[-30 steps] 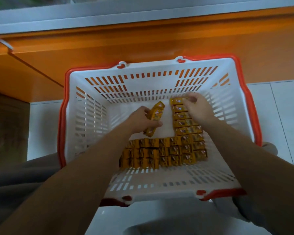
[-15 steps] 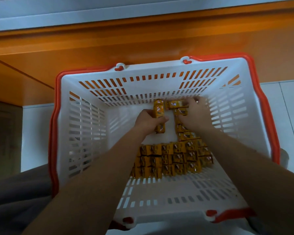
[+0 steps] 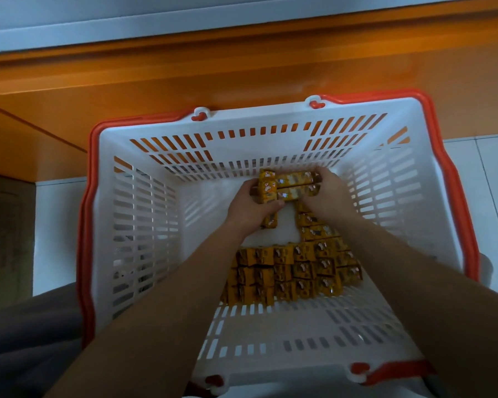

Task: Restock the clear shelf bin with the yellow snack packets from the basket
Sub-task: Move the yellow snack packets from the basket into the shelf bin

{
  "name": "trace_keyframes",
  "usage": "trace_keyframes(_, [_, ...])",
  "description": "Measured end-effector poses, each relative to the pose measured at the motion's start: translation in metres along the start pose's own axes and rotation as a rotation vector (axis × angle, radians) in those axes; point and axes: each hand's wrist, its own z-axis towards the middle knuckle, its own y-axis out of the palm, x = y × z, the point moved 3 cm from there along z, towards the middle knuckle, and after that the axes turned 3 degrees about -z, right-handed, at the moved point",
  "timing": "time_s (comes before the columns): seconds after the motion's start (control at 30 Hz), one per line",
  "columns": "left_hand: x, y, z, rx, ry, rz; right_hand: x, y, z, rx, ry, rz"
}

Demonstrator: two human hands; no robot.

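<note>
A white slotted basket [image 3: 144, 231] with red handles stands on the floor below me. Several yellow snack packets [image 3: 293, 268] lie in rows on its bottom. My left hand [image 3: 250, 209] grips a stack of yellow packets [image 3: 268, 188] held upright near the far wall. My right hand [image 3: 325, 193] holds two more yellow packets [image 3: 295, 185] lying crosswise, pressed against the left stack. Both hands are deep inside the basket. The clear shelf bin is not in view.
An orange shelf base [image 3: 242, 70] runs along behind the basket, under a grey ledge [image 3: 184, 21]. White floor tiles [image 3: 489, 196] show to the right. My dark trousers [image 3: 26, 340] fill the lower left.
My right hand lifted packets from the right column and brought them against the stack in my left hand. The view shifted, and the basket now sits further right.
</note>
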Motion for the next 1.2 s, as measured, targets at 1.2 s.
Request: trace_keyframes(1.2, [0.194,-0.077,-0.149,-0.285,0.145,0.287,-0.126,-0.210,-0.112,-0.353,-0.414,0.217])
